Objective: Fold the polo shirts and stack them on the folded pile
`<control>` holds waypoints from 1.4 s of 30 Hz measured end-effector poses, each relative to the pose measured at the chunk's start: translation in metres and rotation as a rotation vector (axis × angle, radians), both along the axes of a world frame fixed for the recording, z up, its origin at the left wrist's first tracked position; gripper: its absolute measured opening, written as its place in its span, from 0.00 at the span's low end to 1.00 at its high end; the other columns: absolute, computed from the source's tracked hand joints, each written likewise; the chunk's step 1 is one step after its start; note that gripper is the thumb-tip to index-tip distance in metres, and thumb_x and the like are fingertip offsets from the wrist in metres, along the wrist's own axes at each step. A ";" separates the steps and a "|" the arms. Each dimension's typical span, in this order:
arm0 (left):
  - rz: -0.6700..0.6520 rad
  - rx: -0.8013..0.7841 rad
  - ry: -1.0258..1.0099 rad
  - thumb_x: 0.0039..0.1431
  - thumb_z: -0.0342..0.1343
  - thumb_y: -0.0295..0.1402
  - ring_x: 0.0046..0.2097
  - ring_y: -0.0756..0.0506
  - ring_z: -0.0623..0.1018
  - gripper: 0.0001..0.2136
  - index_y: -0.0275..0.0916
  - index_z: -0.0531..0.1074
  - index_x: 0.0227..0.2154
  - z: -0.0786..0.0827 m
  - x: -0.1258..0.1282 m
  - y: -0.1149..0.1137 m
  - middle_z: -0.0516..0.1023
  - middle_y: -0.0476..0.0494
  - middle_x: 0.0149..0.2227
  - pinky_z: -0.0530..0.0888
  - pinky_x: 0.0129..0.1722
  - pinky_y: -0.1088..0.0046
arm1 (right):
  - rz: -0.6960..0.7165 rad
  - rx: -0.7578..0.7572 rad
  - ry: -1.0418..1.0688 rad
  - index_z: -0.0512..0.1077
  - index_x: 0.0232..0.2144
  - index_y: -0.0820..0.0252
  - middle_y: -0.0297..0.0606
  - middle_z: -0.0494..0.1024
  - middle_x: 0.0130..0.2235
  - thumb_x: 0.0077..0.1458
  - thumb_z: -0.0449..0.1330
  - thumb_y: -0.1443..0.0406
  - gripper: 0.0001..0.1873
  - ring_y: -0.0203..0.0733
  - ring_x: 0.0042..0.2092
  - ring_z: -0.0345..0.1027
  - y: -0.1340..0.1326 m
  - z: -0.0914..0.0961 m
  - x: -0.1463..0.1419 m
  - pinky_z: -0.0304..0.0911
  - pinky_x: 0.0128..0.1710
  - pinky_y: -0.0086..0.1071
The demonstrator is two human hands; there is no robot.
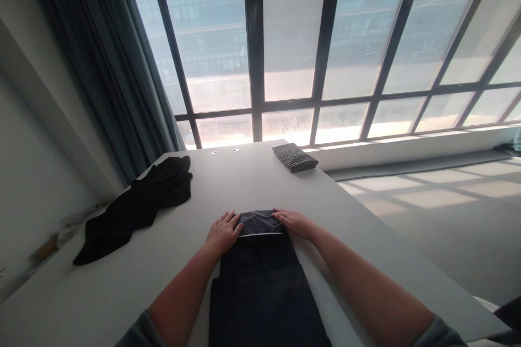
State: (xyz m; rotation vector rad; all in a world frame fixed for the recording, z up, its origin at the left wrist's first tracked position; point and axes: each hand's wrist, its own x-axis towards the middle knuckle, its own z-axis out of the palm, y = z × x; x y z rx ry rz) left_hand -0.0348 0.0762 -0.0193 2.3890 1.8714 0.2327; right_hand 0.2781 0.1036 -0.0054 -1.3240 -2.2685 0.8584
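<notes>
A dark pair of trousers (260, 282) lies lengthwise on the white table (244, 184) in front of me, its far end folded back. My left hand (223, 232) rests on the left corner of that fold, fingers flat and together. My right hand (293, 222) lies on the right corner, fingers stretched out over the cloth. Neither hand grips the fabric; both press down on it.
A crumpled black garment (138, 206) lies at the table's left side. A folded striped cloth (295, 157) sits at the far edge by the window. The table's right edge (407, 238) drops to a carpeted floor. A grey curtain (109, 59) hangs at the left.
</notes>
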 end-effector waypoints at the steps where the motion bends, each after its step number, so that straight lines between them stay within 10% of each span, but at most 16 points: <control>1: 0.028 0.012 0.009 0.76 0.44 0.44 0.73 0.35 0.60 0.24 0.47 0.65 0.70 0.001 -0.002 0.000 0.61 0.42 0.73 0.61 0.71 0.50 | -0.026 0.024 -0.050 0.75 0.63 0.59 0.40 0.65 0.68 0.72 0.46 0.50 0.32 0.49 0.69 0.59 -0.001 0.001 -0.001 0.52 0.72 0.42; 8: 0.277 0.047 0.021 0.73 0.48 0.47 0.53 0.34 0.79 0.24 0.42 0.71 0.63 0.017 -0.002 -0.011 0.79 0.33 0.54 0.75 0.54 0.57 | -0.229 0.062 -0.202 0.76 0.60 0.61 0.46 0.79 0.52 0.67 0.57 0.57 0.24 0.48 0.55 0.73 -0.004 0.005 -0.010 0.65 0.59 0.36; 18: 0.235 0.084 -0.228 0.72 0.50 0.39 0.55 0.39 0.78 0.19 0.38 0.76 0.58 -0.001 -0.013 0.008 0.77 0.34 0.55 0.72 0.58 0.65 | -0.264 0.088 0.052 0.79 0.58 0.62 0.43 0.77 0.57 0.58 0.60 0.64 0.27 0.50 0.58 0.72 0.010 -0.017 -0.017 0.66 0.62 0.36; 26: 0.279 0.102 -0.056 0.72 0.50 0.43 0.61 0.33 0.73 0.24 0.35 0.73 0.62 0.001 -0.005 0.001 0.72 0.28 0.62 0.70 0.61 0.56 | -0.229 0.231 -0.178 0.73 0.65 0.66 0.49 0.71 0.63 0.62 0.57 0.67 0.29 0.49 0.65 0.64 0.010 -0.023 -0.019 0.55 0.71 0.38; 34: -0.109 0.095 0.019 0.71 0.49 0.53 0.74 0.30 0.58 0.30 0.47 0.64 0.70 0.007 0.020 -0.004 0.61 0.35 0.73 0.53 0.72 0.43 | -0.166 0.286 -0.284 0.62 0.72 0.62 0.49 0.49 0.74 0.71 0.54 0.54 0.34 0.60 0.76 0.36 -0.005 -0.016 -0.048 0.35 0.75 0.57; 42: -0.205 0.011 0.013 0.66 0.54 0.60 0.76 0.31 0.52 0.40 0.46 0.57 0.74 0.000 0.010 -0.007 0.51 0.35 0.76 0.49 0.74 0.46 | -0.066 0.146 -0.355 0.50 0.77 0.53 0.43 0.39 0.76 0.71 0.54 0.46 0.41 0.59 0.77 0.29 -0.018 -0.021 -0.053 0.30 0.74 0.57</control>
